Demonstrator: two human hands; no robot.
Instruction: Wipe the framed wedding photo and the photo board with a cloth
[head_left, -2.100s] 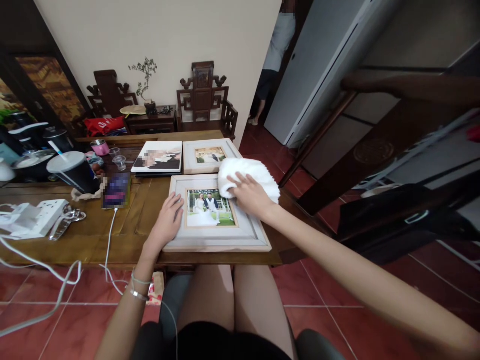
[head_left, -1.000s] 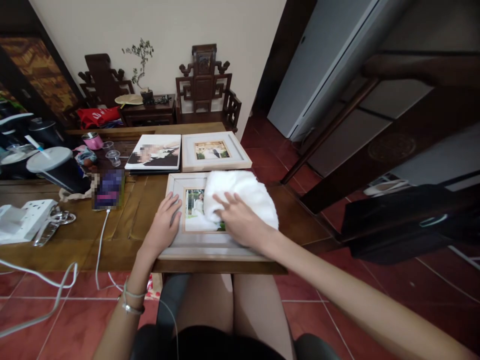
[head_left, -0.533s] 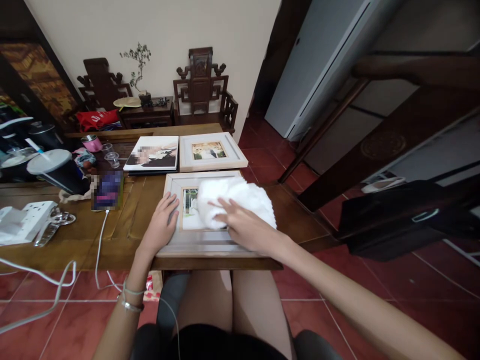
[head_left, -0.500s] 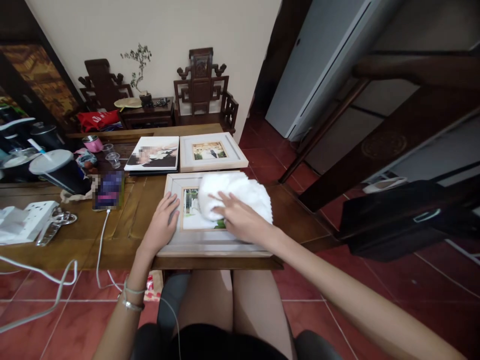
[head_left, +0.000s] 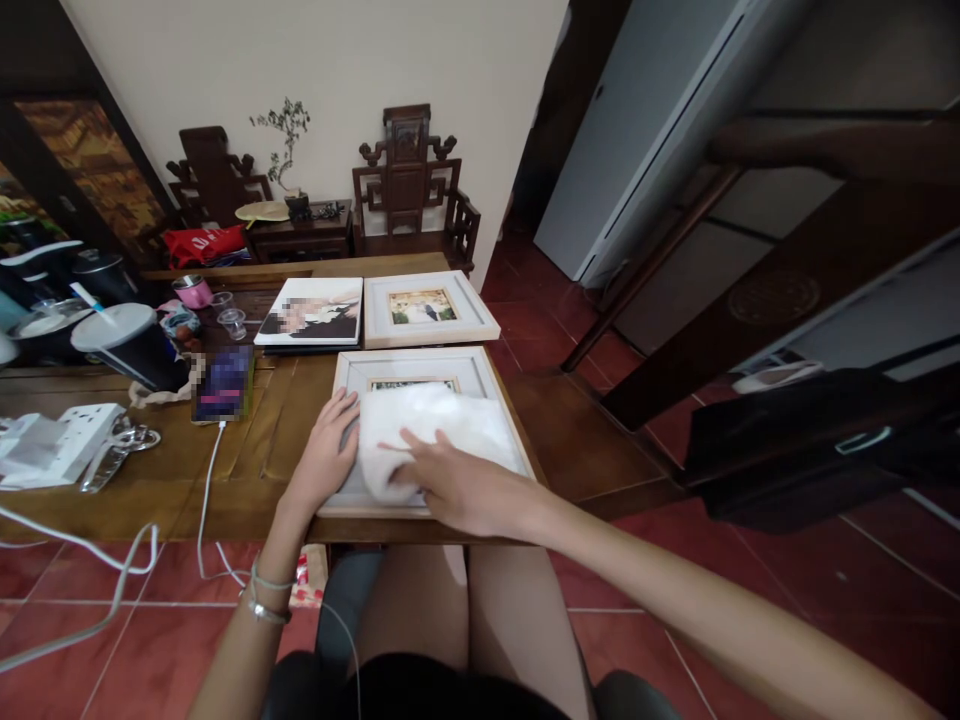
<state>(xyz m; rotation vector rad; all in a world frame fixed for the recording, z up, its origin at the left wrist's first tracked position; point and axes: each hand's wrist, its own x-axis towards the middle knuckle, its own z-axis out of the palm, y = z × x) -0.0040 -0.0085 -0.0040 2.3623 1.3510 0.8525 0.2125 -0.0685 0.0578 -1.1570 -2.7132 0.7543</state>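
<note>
A pale wooden picture frame (head_left: 420,362) lies flat at the table's near edge, with a photo in its middle. My right hand (head_left: 469,485) grips a fluffy white cloth (head_left: 427,425) and presses it on the frame's lower half. The cloth hides most of the photo; only its top strip shows. My left hand (head_left: 324,450) rests with fingers laid out on the frame's left border. Behind it lie a second picture frame (head_left: 469,320) and a white photo album (head_left: 289,297) with a picture on its cover.
On the wooden table (head_left: 277,480) to the left are a phone (head_left: 223,385) on a white cable, a lidded drink cup (head_left: 124,340) with a straw, a power strip (head_left: 82,440) and a pink cup (head_left: 193,291). A dark carved chair (head_left: 405,190) stands against the wall.
My right hand has moved the cloth toward me and to the left across the frame, from the photo's right side to the lower border. My left hand stays on the frame's edge.
</note>
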